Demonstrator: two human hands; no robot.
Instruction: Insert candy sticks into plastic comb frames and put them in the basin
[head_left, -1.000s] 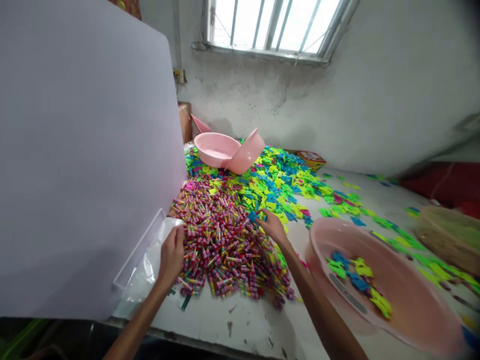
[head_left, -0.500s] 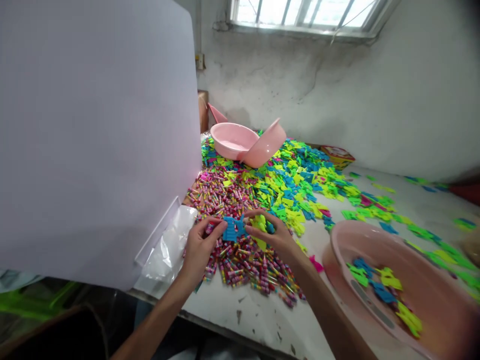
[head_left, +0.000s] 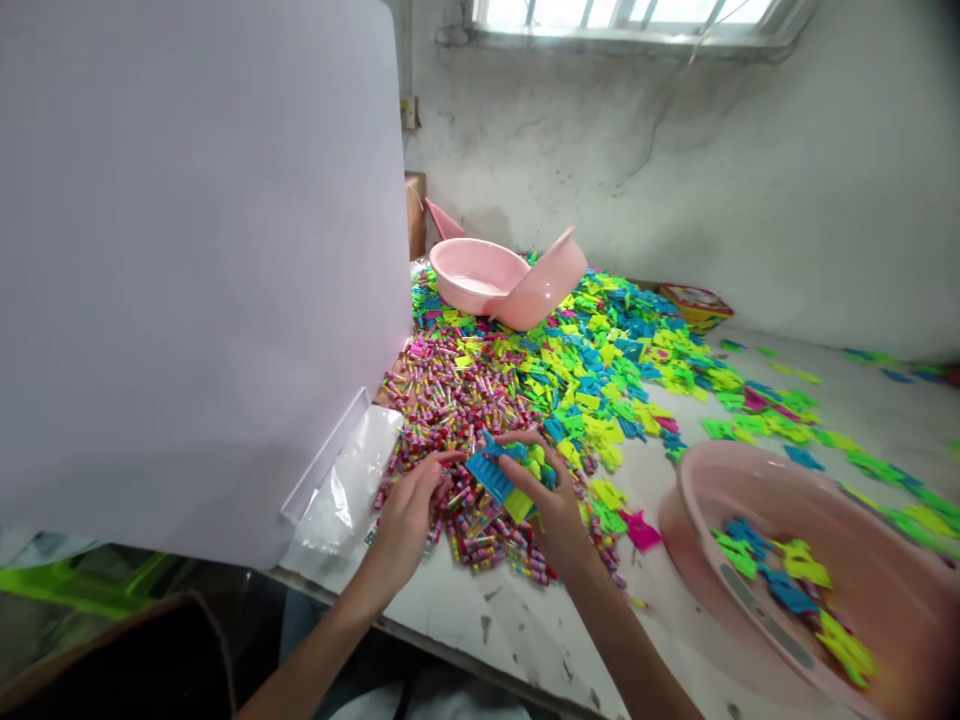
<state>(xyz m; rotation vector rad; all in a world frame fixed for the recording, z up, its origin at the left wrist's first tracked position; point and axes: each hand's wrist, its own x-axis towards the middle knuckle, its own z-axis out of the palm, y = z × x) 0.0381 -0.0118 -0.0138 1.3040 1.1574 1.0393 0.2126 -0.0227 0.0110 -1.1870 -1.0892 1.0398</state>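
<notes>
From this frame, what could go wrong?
1. The right hand holds a blue piece along with yellow-green pieces; one might slip onto the heap of small printed sticks below.
2. The clear plastic bag lies near the table edge, so a nudge could send it off.
3. The tilted pink basin sits among loose plastic pieces; if they shift, it might tip.

Daylight is overexposing the window (head_left: pixel 555 12). Glare is streaking the clear plastic bag (head_left: pixel 351 490). Deep shadow is filling the lower left. Blur is softening the right-hand basin (head_left: pixel 874 560); vignetting is blackening the upper-right corner.
</notes>
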